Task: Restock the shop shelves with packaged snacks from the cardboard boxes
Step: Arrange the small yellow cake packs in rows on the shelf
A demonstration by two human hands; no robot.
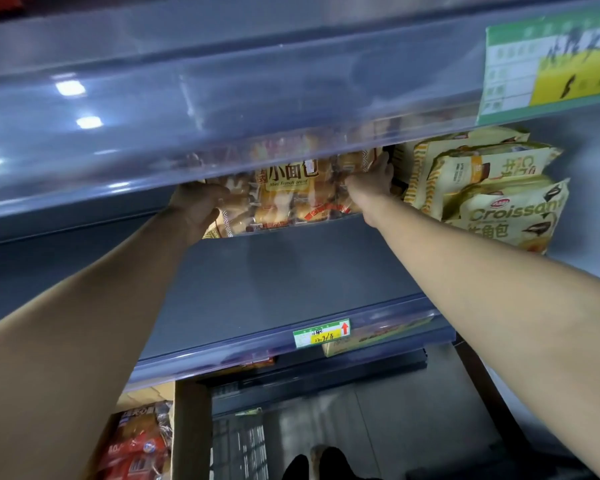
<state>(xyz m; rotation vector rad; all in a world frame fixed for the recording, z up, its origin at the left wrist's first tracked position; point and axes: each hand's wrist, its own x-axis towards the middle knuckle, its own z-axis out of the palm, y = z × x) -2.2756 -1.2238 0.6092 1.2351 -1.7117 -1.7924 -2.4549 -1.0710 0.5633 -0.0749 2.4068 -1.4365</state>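
A clear bag of mini French bread (288, 199) lies at the back of the grey shelf (291, 271), partly hidden behind the upper shelf's transparent price rail (222, 126). My left hand (196, 209) grips the bag's left end. At the bag's right end, my right hand (374, 183) holds it, fingers curled over the edge. Far down at the lower left stands an open cardboard box (184, 431) with more snack bags (139, 445) in red and orange wrapping.
Yellow croissant bags (492, 199) are stacked just right of the bread bag. A green and yellow price tag (548, 64) hangs on the upper rail, a smaller one (321, 333) on the lower rail. Lower shelves hold some boxes; my shoes (312, 465) show on the floor.
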